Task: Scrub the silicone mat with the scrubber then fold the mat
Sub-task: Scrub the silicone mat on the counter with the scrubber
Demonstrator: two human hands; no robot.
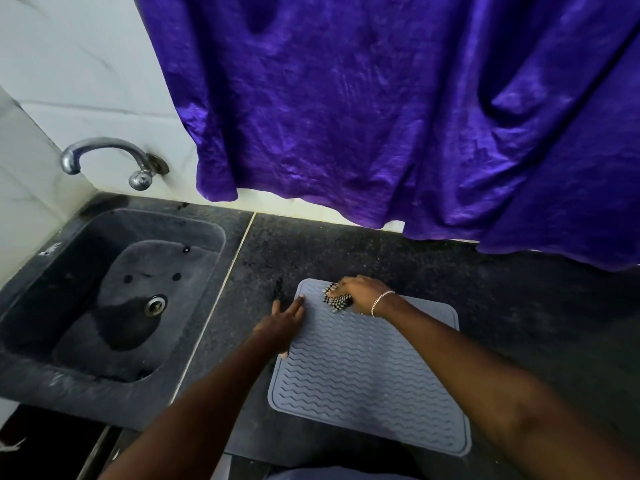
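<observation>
Both hands worked on the mat. Fingers of the right hand [360, 292] were curled closed over a black-and-white checkered scrubber [336, 299], pressing it onto the far left part of the grey square silicone mat with wavy ridges [367, 372]; a thin silver bracelet [381, 302] circled that wrist. Fingers of the left hand [282, 323] lay flat and spread, holding nothing, pinning the mat's left edge near its far corner. That mat lay unfolded on the dark speckled stone surface [519, 306]. Left of it sat a dark sink [207, 237] with a metal drain [154, 304], under a chrome tap [110, 159]. Behind hung a purple crinkled curtain [381, 98].
</observation>
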